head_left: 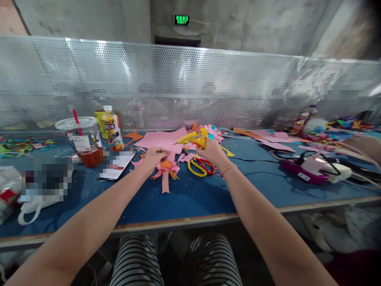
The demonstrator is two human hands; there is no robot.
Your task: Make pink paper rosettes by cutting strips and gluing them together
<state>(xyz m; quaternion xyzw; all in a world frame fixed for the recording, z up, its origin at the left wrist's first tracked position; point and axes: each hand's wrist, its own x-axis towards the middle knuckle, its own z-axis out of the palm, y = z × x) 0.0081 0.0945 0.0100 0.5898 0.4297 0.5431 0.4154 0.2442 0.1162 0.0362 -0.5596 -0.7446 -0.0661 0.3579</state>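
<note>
My right hand [210, 151] is wrapped round the handle of a yellow glue gun [194, 137], whose nozzle points left over a pink paper sheet [162, 139]. My left hand [155, 156] is closed in a pinch just above a pink and orange paper craft [165, 169]; what its fingertips hold is too small to make out. A folded pink strip [165, 183] extends from the craft towards the table's front edge. Scissors with yellow and red handles [200, 167] lie below the glue gun, their blades partly covered by paper scraps.
On the left stand a lidded drink cup [86, 145] with a red straw and a juice bottle [112, 129]. A purple power strip [303, 171] with cables lies at right, near another person's hand [364, 147]. A perforated metal screen [178, 87] runs behind the blue table [190, 204].
</note>
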